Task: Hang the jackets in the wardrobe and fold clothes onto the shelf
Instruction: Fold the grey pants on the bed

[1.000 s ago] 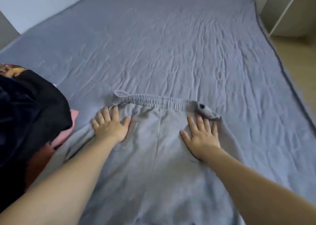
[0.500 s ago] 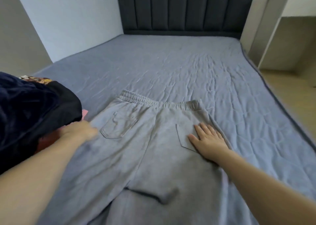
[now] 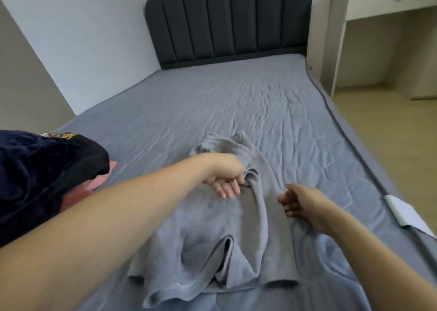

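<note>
Grey sweatpants (image 3: pixel 208 235) lie on the blue-grey bed (image 3: pixel 236 102), their left half pulled over the right so they are doubled lengthwise, with the waistband (image 3: pixel 220 145) bunched at the far end. My left hand (image 3: pixel 227 178) reaches across and pinches a fold of the fabric near the waist. My right hand (image 3: pixel 302 204) hovers by the pants' right edge with its fingers loosely curled and nothing held in them. The leg hems (image 3: pixel 212 284) lie rumpled near me.
A pile of dark clothes (image 3: pixel 42 173) with a pink garment (image 3: pixel 97 183) under it sits on the bed's left side. A dark padded headboard (image 3: pixel 231 22) stands at the far end. A white desk (image 3: pixel 378 5) and wooden floor (image 3: pixel 390 145) are to the right. A white object (image 3: pixel 402 211) lies at the bed's right edge.
My left hand took the pants' left side and carried it across to the right, folding them lengthwise. My right hand lifted off the back pocket. The camera tilted up.
</note>
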A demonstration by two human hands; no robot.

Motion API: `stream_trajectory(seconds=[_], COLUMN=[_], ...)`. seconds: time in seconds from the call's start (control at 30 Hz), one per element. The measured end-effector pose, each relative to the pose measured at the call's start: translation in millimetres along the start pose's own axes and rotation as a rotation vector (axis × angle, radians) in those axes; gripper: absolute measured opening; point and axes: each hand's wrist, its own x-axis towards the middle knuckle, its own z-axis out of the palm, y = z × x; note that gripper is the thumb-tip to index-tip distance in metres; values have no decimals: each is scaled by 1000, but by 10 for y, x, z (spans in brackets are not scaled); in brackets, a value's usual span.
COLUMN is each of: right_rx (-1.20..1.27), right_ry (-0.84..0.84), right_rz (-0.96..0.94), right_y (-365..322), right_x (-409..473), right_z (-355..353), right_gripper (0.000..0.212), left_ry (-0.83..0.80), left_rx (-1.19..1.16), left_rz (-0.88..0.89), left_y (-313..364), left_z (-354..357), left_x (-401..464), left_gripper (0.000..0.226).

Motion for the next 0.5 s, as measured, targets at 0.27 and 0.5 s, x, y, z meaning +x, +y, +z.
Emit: stream_trajectory(seconds=[0.27,0.5], right_rx=[-800,-949], right_ry=[-208,-523], right_rz=[-129,51], right_y=[-158,-104], right_x=[-159,-119], right_z=[208,314], right_gripper=[52,35], left_ry=[650,156], left_rx=[295,-282], left_rz=[245,288], left_y=[-97,216], left_z=[-425,-601], left_x=[903,1231], left_gripper=[68,28])
